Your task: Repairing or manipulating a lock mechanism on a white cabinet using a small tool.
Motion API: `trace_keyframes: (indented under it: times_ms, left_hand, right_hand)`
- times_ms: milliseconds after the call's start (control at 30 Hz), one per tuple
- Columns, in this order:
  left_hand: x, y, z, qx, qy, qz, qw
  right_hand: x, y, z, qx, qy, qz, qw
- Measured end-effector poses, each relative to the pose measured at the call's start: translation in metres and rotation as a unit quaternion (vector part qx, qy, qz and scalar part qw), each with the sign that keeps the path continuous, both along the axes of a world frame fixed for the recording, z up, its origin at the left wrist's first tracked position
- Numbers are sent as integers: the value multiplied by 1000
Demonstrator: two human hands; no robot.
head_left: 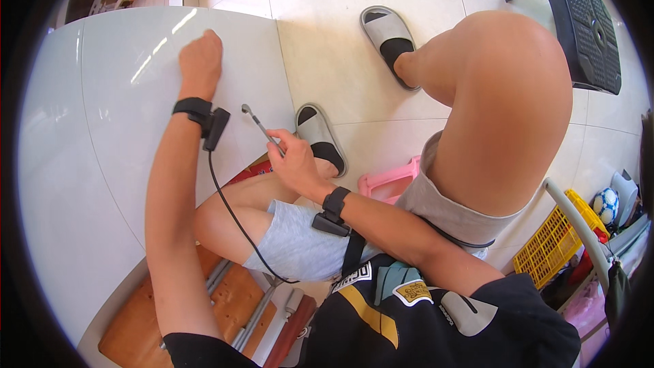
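Observation:
My left hand (201, 58) is closed in a fist over the white tabletop (116, 150), near its far edge. Its curled fingers face away, so whatever they may hold is hidden. In my right hand (296, 160) is a slim grey tool (257, 121) with a small rounded metal head, pinched by its shaft. The head points up and left, over the table's right side. The kind of tool is too small to tell. Black straps with small dark boxes sit on both wrists, and a black cable hangs from the left one.
A pink plastic stool (388, 180) stands between my legs. At the far right is a black stool (579, 27). A yellow crate (552, 245) and a blue-white ball (605, 206) lie farther right. Brown boards (143, 313) with metal rails are at the lower left.

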State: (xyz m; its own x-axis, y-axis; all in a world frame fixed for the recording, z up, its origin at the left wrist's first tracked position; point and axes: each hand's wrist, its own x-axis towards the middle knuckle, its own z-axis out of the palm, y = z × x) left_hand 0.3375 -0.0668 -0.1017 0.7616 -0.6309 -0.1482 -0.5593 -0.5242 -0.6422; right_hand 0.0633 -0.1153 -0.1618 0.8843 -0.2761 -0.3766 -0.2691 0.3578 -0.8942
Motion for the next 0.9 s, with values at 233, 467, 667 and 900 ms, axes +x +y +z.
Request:
trace_keyframes:
  times_ms: [233, 467, 667, 900]
  left_hand:
    - [-94, 44, -42, 46, 28, -142, 988]
    - [-156, 44, 15, 111, 256, 143, 950]
    - [-143, 27, 89, -47, 151, 217, 963]
    - [-150, 29, 109, -350, 112, 315, 875]
  right_hand:
    - [10, -8, -32, -37, 49, -38, 997]
    - [21, -18, -23, -14, 50, -57, 997]
    - [14, 0, 20, 42, -13, 9, 999]
    - [24, -7, 33, 40, -25, 62, 997]
